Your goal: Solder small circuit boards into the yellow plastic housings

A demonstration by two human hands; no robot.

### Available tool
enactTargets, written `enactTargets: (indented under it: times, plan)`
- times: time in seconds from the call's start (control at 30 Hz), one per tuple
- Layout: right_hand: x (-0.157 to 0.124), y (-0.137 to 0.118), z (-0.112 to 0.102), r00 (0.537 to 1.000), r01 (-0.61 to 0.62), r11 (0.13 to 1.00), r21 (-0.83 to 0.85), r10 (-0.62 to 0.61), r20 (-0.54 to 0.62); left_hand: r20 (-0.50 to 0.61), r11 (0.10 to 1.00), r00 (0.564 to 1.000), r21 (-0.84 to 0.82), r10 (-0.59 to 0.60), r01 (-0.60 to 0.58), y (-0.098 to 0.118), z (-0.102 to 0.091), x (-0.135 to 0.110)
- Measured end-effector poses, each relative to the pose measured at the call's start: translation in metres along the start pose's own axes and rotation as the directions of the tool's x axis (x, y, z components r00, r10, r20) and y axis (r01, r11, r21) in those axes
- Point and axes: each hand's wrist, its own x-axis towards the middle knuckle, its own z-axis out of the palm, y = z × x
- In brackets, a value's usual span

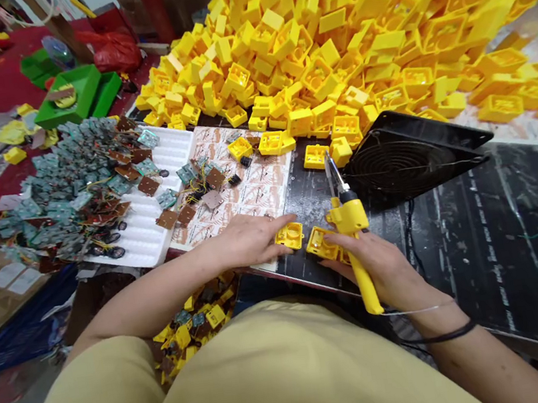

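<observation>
My left hand (249, 239) pinches a small open yellow plastic casing (290, 236) between thumb and fingers at the table's near edge. Close on its right, my right hand (376, 259) grips a second yellow casing (321, 242) with thumb and fingers. A yellow soldering gun (348, 216) with a metal tip also rests in that hand, its handle slanting down across the palm and its tip pointing away from me. The two casings are a short gap apart. Beyond the tip, more yellow casings (315, 156) sit on the black tabletop.
A big heap of yellow casings (285, 37) covers the back. A black fan (394, 159) stands right of centre. Wired circuit boards (67, 171) pile up on a white foam tray (143, 210) at left. Green trays (74, 96) lie behind them. More parts (191, 327) sit below the table edge.
</observation>
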Motion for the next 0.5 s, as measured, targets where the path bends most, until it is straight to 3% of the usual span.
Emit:
enactTargets:
  times: [0.1,0.2,0.33,0.5]
  plan:
    - [-0.007,0.004,-0.004,0.999,0.032,0.999,0.005,-0.032,-0.002,-0.055,0.986,0.986,0.048,-0.158,0.161,-0.023,-0.021,0.026]
    - [-0.010,0.005,-0.003,0.997,0.048,0.999,-0.009,-0.048,-0.053,-0.207,0.930,0.930,0.148,-0.303,0.336,-0.060,-0.043,0.062]
    - [-0.012,0.005,-0.001,0.994,0.013,0.999,-0.045,-0.018,-0.107,-0.120,0.949,0.973,0.226,-0.198,0.221,-0.084,-0.054,0.097]
    - [-0.018,0.005,-0.002,0.996,0.009,0.998,-0.059,-0.014,-0.085,-0.056,0.969,0.995,0.229,-0.077,0.088,-0.072,-0.052,0.116]
